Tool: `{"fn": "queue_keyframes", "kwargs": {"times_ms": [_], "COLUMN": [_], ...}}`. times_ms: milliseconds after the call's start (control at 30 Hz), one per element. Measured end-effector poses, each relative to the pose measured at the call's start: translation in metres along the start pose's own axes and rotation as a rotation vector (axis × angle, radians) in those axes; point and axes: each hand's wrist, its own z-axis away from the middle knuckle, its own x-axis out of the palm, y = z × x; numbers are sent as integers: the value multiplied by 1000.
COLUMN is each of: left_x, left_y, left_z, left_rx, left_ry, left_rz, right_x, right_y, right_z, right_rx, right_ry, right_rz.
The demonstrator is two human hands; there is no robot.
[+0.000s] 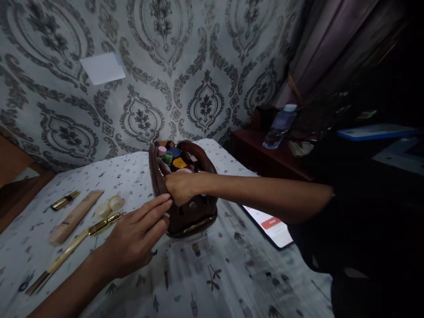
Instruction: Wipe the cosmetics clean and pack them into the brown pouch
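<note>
A brown makeup bag (pixel 192 225) stands unzipped on the bed, packed with small cosmetics. Among its contents are a green-capped jar (pixel 168 157), a yellow-orange item (pixel 179 163) and a pink cap (pixel 161 150). My right hand (pixel 182 187) reaches down into the bag's near side; its fingers are hidden, so what they touch is unclear. My left hand (pixel 135 234) lies with outstretched fingers against the bag's left side, fingertips touching the leather. Left of it rest a beige squeeze tube (pixel 75 217), a gold-banded makeup brush (pixel 76 244), a short gold-and-dark tube (pixel 65 200) and a small round compact (pixel 115 202).
A lit phone (pixel 270 227) lies on the patterned bedsheet (pixel 205 282) under my right forearm. On the dark red bedside table (pixel 251 148) a clear water bottle (pixel 281 126) stands at the right. Behind the bed rises a patterned wall (pixel 205 101) with a white card (pixel 103 68).
</note>
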Motion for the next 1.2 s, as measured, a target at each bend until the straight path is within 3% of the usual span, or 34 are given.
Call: {"fn": "queue_keyframes", "kwargs": {"times_ms": [233,667,1067,1200], "left_x": [2,0,3,3], "left_y": [1,2,3,3], "left_z": [0,1,2,3], "left_rx": [2,-12,-26,-36], "left_ry": [15,13,50,48], "left_rz": [10,-15,-19,-21], "right_x": [5,-6,-6,1], "right_y": [0,-2,-3,5], "right_z": [-10,-5,-11,12], "right_rx": [-4,-110,-55,-65], "right_ry": [46,-97,-104,34], "right_rz": [12,132,122,-44]}}
